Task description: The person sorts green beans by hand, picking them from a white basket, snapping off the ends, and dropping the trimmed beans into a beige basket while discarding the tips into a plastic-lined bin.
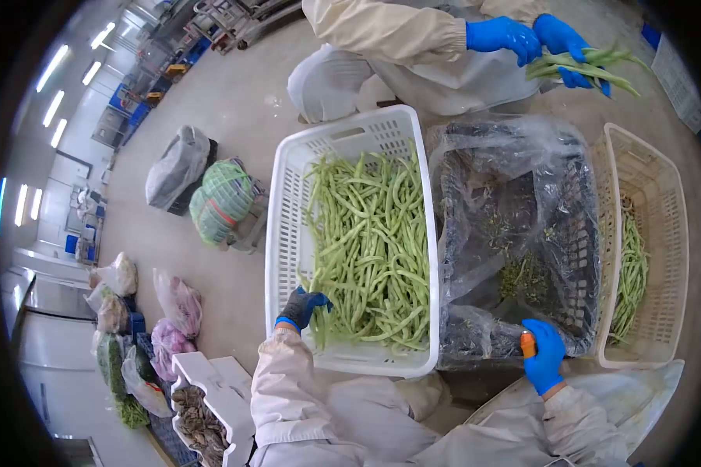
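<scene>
My left hand (301,307), in a dark blue glove, is at the near left corner of a white crate (350,363). Its fingers are closed on green beans at the edge of the heap of green beans (374,241). My right hand (545,356), in a bright blue glove, is wrapped round an orange handle (528,345); whatever the handle belongs to is hidden. That hand is over the near edge of a black crate (463,342) lined with clear plastic, which has green scraps on its bottom.
Across the crates, a co-worker's blue-gloved hands (557,47) hold several beans. A cream crate (662,233) with more beans stands at the right. Bagged vegetables (125,342) and a white foam box (237,397) lie at the left. A green bundle (224,198) sits beyond.
</scene>
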